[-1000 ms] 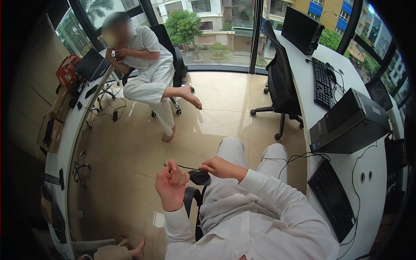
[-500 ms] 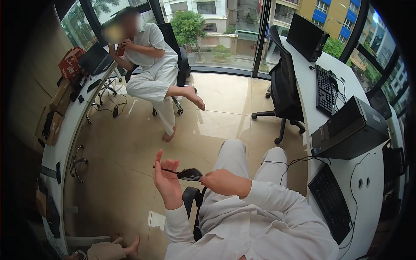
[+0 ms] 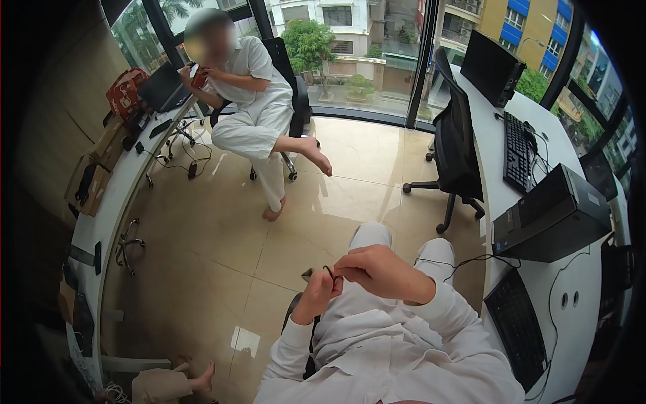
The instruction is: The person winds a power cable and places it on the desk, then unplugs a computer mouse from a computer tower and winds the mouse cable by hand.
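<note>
Just above my lap my two hands meet. My left hand (image 3: 319, 293) is closed, its fingers curled round a thin black cord (image 3: 328, 271). From the right, my right hand (image 3: 385, 271) reaches across and pinches at the same cord, its fingertips touching my left hand. A small dark piece (image 3: 308, 275) shows just left of my left hand; most of it is hidden behind the fingers.
A long white desk on the right (image 3: 580, 323) bears a computer tower (image 3: 555, 214), keyboards (image 3: 518, 330) and a monitor. An office chair (image 3: 457, 145) stands by it. Ahead left, another person (image 3: 252, 87) sits by a second desk. Bare feet show at bottom left.
My left hand has moved right and closed from an open palm. My right hand has moved up and right, still at the cord. The dark piece is now mostly hidden. The camera view has shifted slightly.
</note>
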`<control>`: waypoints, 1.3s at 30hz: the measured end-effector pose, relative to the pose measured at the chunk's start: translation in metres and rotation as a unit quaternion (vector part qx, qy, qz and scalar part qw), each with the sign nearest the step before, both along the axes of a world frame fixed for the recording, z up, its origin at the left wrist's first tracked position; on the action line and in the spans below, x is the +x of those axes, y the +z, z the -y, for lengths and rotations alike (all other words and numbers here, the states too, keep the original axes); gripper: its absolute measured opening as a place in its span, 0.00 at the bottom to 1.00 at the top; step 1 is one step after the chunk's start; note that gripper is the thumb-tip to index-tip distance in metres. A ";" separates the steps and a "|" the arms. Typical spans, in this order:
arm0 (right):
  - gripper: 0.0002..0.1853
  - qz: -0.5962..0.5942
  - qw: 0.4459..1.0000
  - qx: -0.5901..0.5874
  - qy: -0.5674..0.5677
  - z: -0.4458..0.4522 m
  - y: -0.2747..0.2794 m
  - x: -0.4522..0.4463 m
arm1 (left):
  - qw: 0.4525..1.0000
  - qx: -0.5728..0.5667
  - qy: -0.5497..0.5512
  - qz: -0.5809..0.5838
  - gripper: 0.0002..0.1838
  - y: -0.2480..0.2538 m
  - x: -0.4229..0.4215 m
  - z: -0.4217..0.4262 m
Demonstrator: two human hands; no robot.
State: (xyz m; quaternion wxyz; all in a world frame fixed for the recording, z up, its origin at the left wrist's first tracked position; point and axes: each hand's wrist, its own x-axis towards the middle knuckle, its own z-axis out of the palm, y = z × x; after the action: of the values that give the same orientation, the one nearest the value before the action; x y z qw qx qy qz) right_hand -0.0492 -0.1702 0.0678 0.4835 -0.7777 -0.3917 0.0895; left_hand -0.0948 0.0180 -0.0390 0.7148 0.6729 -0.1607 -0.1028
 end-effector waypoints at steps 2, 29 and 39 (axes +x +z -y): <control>0.03 0.003 0.999 -0.017 -0.029 0.005 0.004 0.011 | 0.996 -0.041 -0.067 -0.045 0.38 0.017 -0.006 0.010; 0.07 0.225 0.970 -0.082 -0.042 -0.027 -0.045 -0.023 | 0.965 0.156 0.174 0.117 0.15 0.048 -0.003 -0.023; 0.20 0.059 0.995 0.087 -0.006 0.002 -0.021 0.012 | 0.964 -0.120 -0.201 -0.122 0.34 0.047 -0.016 -0.002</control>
State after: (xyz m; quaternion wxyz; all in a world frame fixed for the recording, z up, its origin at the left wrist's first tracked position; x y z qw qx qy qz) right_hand -0.0368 -0.1722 0.0468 0.5258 -0.7391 -0.4210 0.0067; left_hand -0.1110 0.0196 0.0076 0.7689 0.5184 -0.2154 -0.3061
